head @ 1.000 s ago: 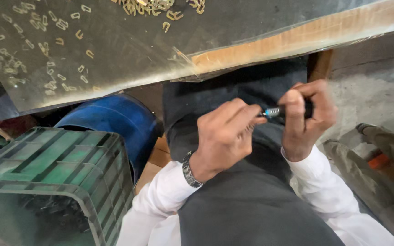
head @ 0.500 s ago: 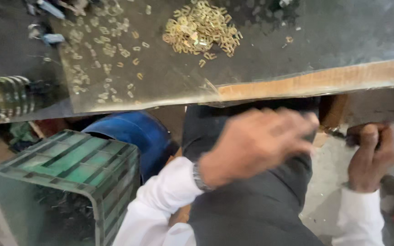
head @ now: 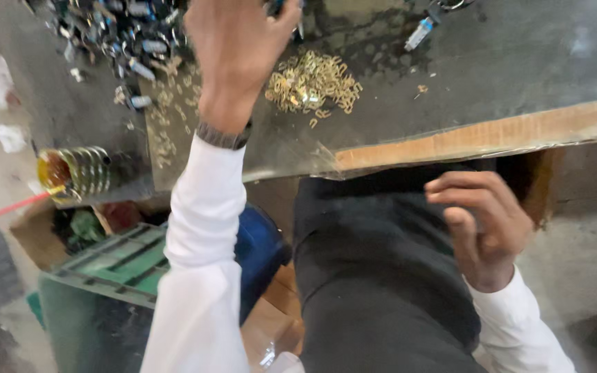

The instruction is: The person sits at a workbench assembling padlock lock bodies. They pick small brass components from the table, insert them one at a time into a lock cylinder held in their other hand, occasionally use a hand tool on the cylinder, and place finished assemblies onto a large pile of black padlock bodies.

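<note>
Workbench: grey sheet-covered bench (head: 519, 62) with a bare wooden front edge, seen from above; my dark lap sits below it at 6 o'clock.
Right hand: my right hand (head: 485, 231) hangs over my lap at 4 o'clock, below the bench edge, fingers loosely curled and apart; I see nothing in it, though the palm side is partly hidden.
Change at right: a second ago this hand pinched a small dark tool with my left; half a second ago it had swung out to the side, seemingly with something dark in it; now it looks empty, so the pinching work on my lap has stopped.
Crate: green crate (head: 115, 266) at 8 o'clock, beside a blue drum (head: 260, 252).
Left hand: my left hand (head: 240, 48) is stretched up over the bench at 12 o'clock, fingers spread, back toward me; whether it grips anything I cannot tell.
Change at left: it has left my lap and gone to the bench, so I judge I am fetching the next piece.
Rings: heap of small brass rings (head: 312, 83) just right of the left hand, at 1 o'clock, not touched.
Parts: dark pile of metal parts (head: 122, 41) at 11 o'clock, beyond my wrist.
Far item: a small blue-and-white cylinder (head: 417, 33) at 1 o'clock, well apart from both hands.
</note>
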A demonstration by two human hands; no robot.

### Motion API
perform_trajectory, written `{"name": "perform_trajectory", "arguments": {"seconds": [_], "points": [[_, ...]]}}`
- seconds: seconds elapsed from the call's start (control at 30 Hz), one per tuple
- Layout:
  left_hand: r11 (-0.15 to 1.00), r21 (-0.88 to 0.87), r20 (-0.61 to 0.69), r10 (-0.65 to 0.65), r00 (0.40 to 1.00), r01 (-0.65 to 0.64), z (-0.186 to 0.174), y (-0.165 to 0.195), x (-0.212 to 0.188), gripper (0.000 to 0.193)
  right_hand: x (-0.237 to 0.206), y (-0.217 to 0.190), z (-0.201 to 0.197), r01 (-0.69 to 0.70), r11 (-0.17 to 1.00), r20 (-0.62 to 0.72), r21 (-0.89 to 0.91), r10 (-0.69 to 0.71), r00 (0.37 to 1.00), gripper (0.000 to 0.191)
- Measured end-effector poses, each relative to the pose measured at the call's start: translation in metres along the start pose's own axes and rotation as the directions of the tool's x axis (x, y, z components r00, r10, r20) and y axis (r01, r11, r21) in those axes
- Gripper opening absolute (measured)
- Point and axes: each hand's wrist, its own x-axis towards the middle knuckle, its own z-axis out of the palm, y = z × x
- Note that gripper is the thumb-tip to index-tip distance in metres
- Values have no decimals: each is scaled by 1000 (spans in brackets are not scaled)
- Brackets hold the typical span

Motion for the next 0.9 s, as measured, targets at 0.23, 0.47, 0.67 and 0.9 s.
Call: {"name": "perform_trajectory", "arguments": {"seconds": [0.23, 0.47, 0.67, 0.9], "points": [[769, -578, 242, -158, 957, 273, -95, 103, -39, 18, 23, -19, 26, -518, 569, 391, 639, 340, 856, 60], [587, -726, 418, -36, 908, 358, -88, 145, -74, 40, -3, 2, 33, -598, 353, 360, 720, 546, 756, 38], [696, -584, 348, -249, 904, 417, -59, 130, -88, 18, -13, 5, 16, -703, 664, 257, 254, 655, 711, 36], [892, -412, 299, -62, 952, 188, -18, 141, -71, 39, -24, 14, 9, -455, 886, 221, -94, 464, 858, 35]]}}
